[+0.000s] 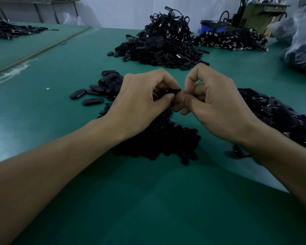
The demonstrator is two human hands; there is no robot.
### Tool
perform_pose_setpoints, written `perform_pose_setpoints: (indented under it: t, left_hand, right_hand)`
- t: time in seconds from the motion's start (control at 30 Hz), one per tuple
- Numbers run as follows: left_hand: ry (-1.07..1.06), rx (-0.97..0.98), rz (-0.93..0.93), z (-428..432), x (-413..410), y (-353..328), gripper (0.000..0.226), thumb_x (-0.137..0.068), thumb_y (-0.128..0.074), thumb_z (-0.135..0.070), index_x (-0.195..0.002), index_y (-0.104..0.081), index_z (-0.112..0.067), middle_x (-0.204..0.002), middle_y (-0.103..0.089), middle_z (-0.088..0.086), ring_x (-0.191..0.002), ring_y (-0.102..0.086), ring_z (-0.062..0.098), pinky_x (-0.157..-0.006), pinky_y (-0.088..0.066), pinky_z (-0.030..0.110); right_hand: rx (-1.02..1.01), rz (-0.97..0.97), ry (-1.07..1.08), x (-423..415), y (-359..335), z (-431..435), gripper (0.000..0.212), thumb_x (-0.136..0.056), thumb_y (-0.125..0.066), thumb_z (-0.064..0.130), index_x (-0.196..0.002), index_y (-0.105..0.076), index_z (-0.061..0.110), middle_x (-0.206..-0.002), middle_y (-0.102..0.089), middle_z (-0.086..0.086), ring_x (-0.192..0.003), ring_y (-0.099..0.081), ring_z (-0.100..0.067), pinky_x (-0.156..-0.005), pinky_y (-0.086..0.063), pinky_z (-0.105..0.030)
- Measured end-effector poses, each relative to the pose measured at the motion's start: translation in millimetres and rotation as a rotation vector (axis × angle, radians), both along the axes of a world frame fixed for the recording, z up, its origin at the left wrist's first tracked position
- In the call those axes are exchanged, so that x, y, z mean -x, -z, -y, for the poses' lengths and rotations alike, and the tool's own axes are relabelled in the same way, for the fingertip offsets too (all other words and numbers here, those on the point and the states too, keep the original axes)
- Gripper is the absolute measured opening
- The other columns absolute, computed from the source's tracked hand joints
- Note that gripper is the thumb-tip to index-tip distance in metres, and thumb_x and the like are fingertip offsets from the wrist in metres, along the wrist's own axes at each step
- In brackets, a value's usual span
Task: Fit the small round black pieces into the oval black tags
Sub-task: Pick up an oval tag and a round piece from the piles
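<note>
My left hand (141, 101) and my right hand (212, 103) meet fingertip to fingertip above the green table (51, 106). Between them sits an oval black tag (175, 90), pinched by the thumb and fingers of my left hand. My right hand pinches at the tag's right end; whatever it holds there is hidden by the fingers. A heap of small round black pieces (166, 140) lies under and just behind my hands. Loose oval tags (95, 92) lie in a small pile to the left of my left hand.
A large pile of oval tags (157, 52) with corded parts on top stands at the table's middle back. Another pile of corded parts (231, 39) lies back right. Dark flat pieces (276, 112) are heaped at my right. A clear plastic bag (302, 41) sits far right.
</note>
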State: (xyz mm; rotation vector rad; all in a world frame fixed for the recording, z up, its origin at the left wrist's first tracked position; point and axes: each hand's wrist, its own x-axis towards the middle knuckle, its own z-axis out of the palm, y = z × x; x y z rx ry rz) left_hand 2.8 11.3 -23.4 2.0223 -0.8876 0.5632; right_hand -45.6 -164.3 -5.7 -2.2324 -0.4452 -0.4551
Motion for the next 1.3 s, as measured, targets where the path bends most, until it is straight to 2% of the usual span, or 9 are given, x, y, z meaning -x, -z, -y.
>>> perform_pose_setpoints:
  t: [0.1, 0.2, 0.27, 0.33, 0.5, 0.67, 0.83, 1.03, 1.3]
  left_hand:
    - [0.013, 0.026, -0.039, 2, -1, 2, 0.016, -0.087, -0.074, -0.009, -0.102, -0.072, -0.016, -0.083, -0.068, -0.022, -0.077, -0.066, -0.006, -0.072, -0.053, 0.014]
    - [0.062, 0.106, -0.181, 1, -3, 0, 0.02, -0.087, -0.075, -0.012, -0.101, -0.069, -0.024, -0.082, -0.073, -0.013, -0.075, -0.07, 0.0, -0.077, -0.056, 0.021]
    - [0.095, 0.147, -0.265, 0, -4, -1, 0.023, -0.087, -0.076, -0.012, -0.098, -0.067, -0.03, -0.081, -0.076, -0.009, -0.071, -0.071, 0.006, -0.075, -0.058, 0.025]
    - [0.119, 0.168, -0.325, 0, -5, -1, 0.023, -0.087, -0.077, -0.01, -0.096, -0.066, -0.029, -0.081, -0.077, -0.008, -0.068, -0.071, 0.009, -0.073, -0.058, 0.026]
    - [0.162, 0.22, -0.417, 0, -7, -1, 0.017, -0.085, -0.077, -0.003, -0.092, -0.071, -0.018, -0.082, -0.078, 0.003, -0.067, -0.072, 0.011, -0.067, -0.057, 0.02]
    - [0.176, 0.246, -0.465, 1, -8, 1, 0.019, -0.084, -0.078, -0.002, -0.091, -0.073, -0.019, -0.084, -0.078, 0.007, -0.073, -0.074, 0.019, -0.075, -0.062, 0.029]
    - [0.196, 0.233, -0.473, 3, -6, -1, 0.019, -0.086, -0.076, -0.002, -0.091, -0.073, -0.02, -0.084, -0.078, 0.003, -0.07, -0.074, 0.013, -0.069, -0.059, 0.02]
    - [0.194, 0.201, -0.493, 1, -5, -3, 0.014, -0.085, -0.078, -0.003, -0.09, -0.076, -0.016, -0.081, -0.078, 0.007, -0.069, -0.074, 0.016, -0.069, -0.059, 0.023]
    - [0.162, 0.164, -0.499, -2, -7, -5, 0.013, -0.082, -0.08, -0.002, -0.084, -0.075, -0.014, -0.072, -0.076, 0.004, -0.06, -0.07, 0.009, -0.062, -0.055, 0.017]
  right_hand:
    - [0.029, 0.024, 0.072, -2, 0, 3, 0.018, -0.094, -0.067, 0.018, -0.092, -0.052, 0.027, -0.071, -0.074, 0.009, -0.064, -0.071, -0.006, -0.063, -0.057, -0.028]
    - [0.026, 0.07, 0.153, -6, 1, 9, 0.015, -0.09, -0.074, 0.029, -0.097, -0.061, 0.028, -0.072, -0.07, 0.006, -0.064, -0.064, -0.005, -0.06, -0.048, -0.015]
    - [-0.012, 0.024, 0.136, -9, 2, 11, 0.011, -0.089, -0.074, 0.027, -0.097, -0.067, 0.029, -0.076, -0.069, 0.008, -0.073, -0.065, -0.004, -0.068, -0.047, -0.017]
    - [-0.095, -0.049, 0.078, -11, 3, 10, 0.01, -0.091, -0.073, 0.019, -0.097, -0.07, 0.026, -0.08, -0.073, 0.007, -0.078, -0.069, -0.007, -0.074, -0.052, -0.024]
    - [-0.186, -0.066, 0.025, -10, 3, 8, 0.014, -0.089, -0.073, 0.01, -0.093, -0.07, 0.023, -0.074, -0.075, 0.006, -0.069, -0.071, -0.008, -0.066, -0.055, -0.02]
    - [-0.15, -0.079, 0.058, -11, 2, 9, 0.012, -0.087, -0.075, 0.015, -0.084, -0.07, 0.026, -0.069, -0.073, 0.011, -0.064, -0.068, -0.005, -0.061, -0.051, -0.017]
    - [-0.102, -0.052, 0.104, -11, 0, 9, 0.014, -0.085, -0.076, 0.017, -0.08, -0.069, 0.029, -0.07, -0.072, 0.014, -0.065, -0.065, 0.0, -0.065, -0.052, -0.021]
    - [-0.108, -0.072, 0.125, -10, -1, 10, 0.007, -0.077, -0.077, 0.023, -0.075, -0.07, 0.025, -0.064, -0.07, 0.011, -0.06, -0.061, -0.003, -0.061, -0.052, -0.028]
    - [-0.076, -0.093, 0.069, -9, 0, 11, 0.011, -0.087, -0.075, 0.014, -0.082, -0.073, 0.025, -0.07, -0.073, 0.002, -0.064, -0.069, -0.011, -0.062, -0.056, -0.028]
